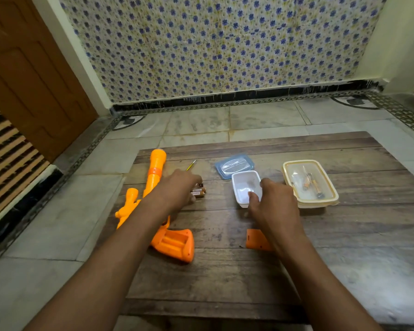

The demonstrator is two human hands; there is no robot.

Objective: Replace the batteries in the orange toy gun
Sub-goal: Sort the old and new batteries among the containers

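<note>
now, with our left hand pinching the batteries and our right hand spread over the white tub, we should seat each battery by polarity in the toy gun.

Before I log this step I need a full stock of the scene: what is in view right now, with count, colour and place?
toy gun: one, orange, left side of board, battery bay open
batteries: at least two, brown and gold, under left fingers
battery cover: one, orange, near middle of board, partly behind right wrist
small tub: one, white, centre of board, looks empty
blue lid: one, behind the small tub
clear box: one, cream rim, right of tub, small tools inside
screwdriver: one, yellow handle, behind left hand
wooden board: one, brown, on tiled floor
left hand: on the batteries
right hand: at the tub's edge, thumb inside
</note>
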